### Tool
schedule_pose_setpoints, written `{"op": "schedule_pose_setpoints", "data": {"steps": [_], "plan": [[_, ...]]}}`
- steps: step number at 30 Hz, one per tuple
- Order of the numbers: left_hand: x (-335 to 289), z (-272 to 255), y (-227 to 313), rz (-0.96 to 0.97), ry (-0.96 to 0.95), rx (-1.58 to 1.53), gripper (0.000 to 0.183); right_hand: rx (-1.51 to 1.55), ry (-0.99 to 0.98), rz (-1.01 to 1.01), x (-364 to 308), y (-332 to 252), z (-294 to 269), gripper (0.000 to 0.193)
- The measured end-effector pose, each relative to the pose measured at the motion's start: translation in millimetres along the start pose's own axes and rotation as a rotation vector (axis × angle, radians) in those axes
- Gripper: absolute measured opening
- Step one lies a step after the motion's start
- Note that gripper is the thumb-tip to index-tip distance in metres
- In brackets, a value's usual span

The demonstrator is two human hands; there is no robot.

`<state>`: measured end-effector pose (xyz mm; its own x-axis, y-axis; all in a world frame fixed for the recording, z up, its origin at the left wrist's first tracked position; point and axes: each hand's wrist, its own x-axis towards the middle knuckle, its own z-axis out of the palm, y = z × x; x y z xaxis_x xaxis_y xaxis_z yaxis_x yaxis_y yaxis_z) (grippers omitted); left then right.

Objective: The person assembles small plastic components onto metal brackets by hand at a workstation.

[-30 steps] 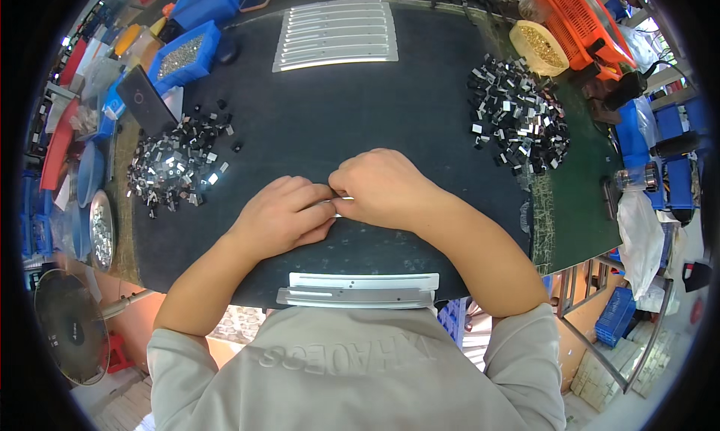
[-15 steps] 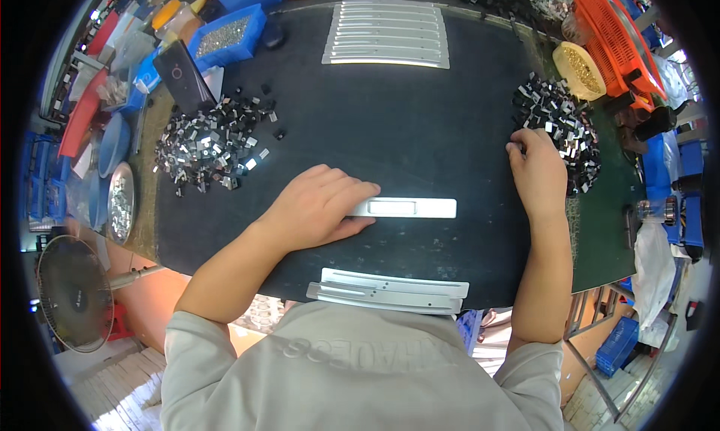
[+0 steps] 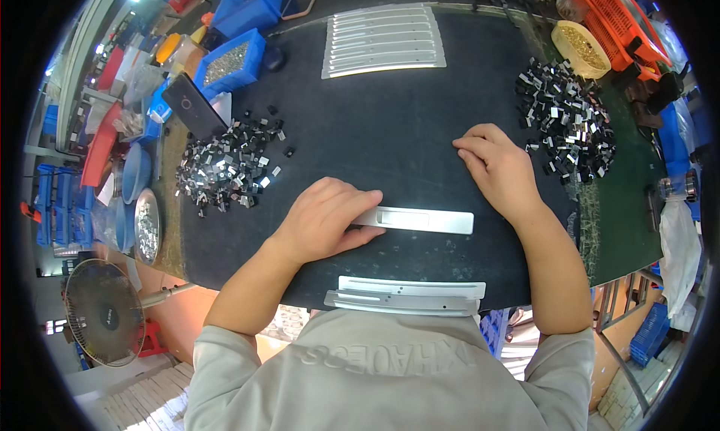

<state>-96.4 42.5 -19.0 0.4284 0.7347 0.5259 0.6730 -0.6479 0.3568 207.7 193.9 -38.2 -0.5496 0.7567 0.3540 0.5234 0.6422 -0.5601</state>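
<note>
A silver metal bar [image 3: 435, 220] with a long rectangular slot lies flat on the black mat. Its left end is gripped between thumb and fingers of my left hand [image 3: 324, 219]. Above the mat, right of the bar, is my right hand [image 3: 496, 165], thumb and fingertips drawn together. Whatever it may pinch is too small or hidden to make out. A heap of small black and silver clips [image 3: 568, 120] lies to its right, and a similar heap of small pieces [image 3: 229, 165] is beyond my left hand. More silver strips [image 3: 405, 294] lie at the near edge, against my shirt.
A row of silver strips [image 3: 384, 41] lies at the far edge. A phone [image 3: 193, 105] stands beside the left heap, near a blue bin [image 3: 229, 62] of small parts. At the far right are a yellow tub [image 3: 579, 50] and an orange basket [image 3: 611, 19]. A fan [image 3: 105, 311] stands lower left.
My right hand has moved left from the right heap toward the bar, fingertips together. My left hand still grips the bar, now slightly tilted. The whole view has shifted a little.
</note>
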Motion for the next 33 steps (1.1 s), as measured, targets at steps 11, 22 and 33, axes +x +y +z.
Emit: {"op": "schedule_pose_setpoints", "data": {"steps": [11,22,33], "plan": [[8.6,0.8,5.7,-0.091,-0.098,0.187,0.032,0.037,-0.005,0.145,3.0,-7.0,-5.9,0.023],[21.2,10.3,-3.9,-0.253,-0.107,0.142,0.032,0.159,-0.007,0.077,2.2,4.4,-8.0,0.015],[92.6,22.3,-118.1,-0.337,0.053,0.333,0.027,0.226,0.024,0.241,5.0,6.3,-13.4,0.012]]}}
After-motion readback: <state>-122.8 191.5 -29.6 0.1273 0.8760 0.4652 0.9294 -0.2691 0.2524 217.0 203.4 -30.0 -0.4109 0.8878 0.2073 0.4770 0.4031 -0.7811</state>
